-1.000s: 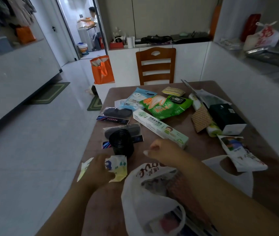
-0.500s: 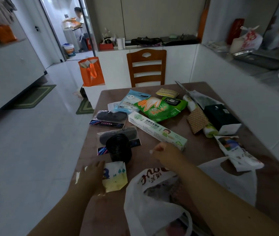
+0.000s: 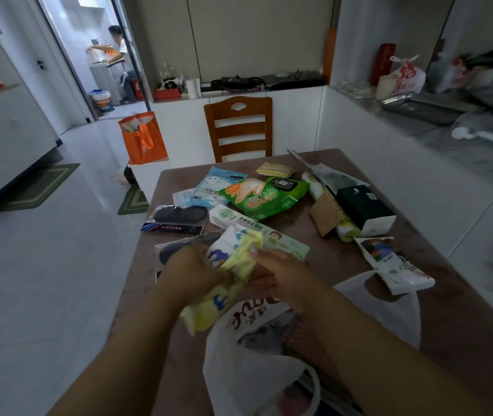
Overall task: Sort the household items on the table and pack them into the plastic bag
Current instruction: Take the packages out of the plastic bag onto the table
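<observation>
A yellow and white soft packet (image 3: 233, 265) with blue print is lifted above the brown table (image 3: 464, 319). My left hand (image 3: 191, 274) grips its middle and my right hand (image 3: 281, 274) pinches its upper right side. Just below them, at the near edge, lies the white plastic bag (image 3: 248, 373), mouth open, with several items inside. Spread across the table beyond are a long white and green box (image 3: 284, 238), a green wipes pack (image 3: 263, 196), a light blue mask pack (image 3: 218, 184), a black item in a clear packet (image 3: 176, 217) and a dark green box (image 3: 365, 205).
A brown waffle cloth (image 3: 324, 216) lies on a roll beside the dark green box. A white pouch (image 3: 395, 265) sits at the right. A yellow sponge (image 3: 275, 169) lies at the far edge, before a wooden chair (image 3: 239, 127). An orange bag (image 3: 143, 139) stands left, a person (image 3: 116, 43) through the doorway.
My left hand has picked the yellow packet up off the table and raised it. My right hand has come over from the bag's rim and taken hold of it too. The black cup is now hidden.
</observation>
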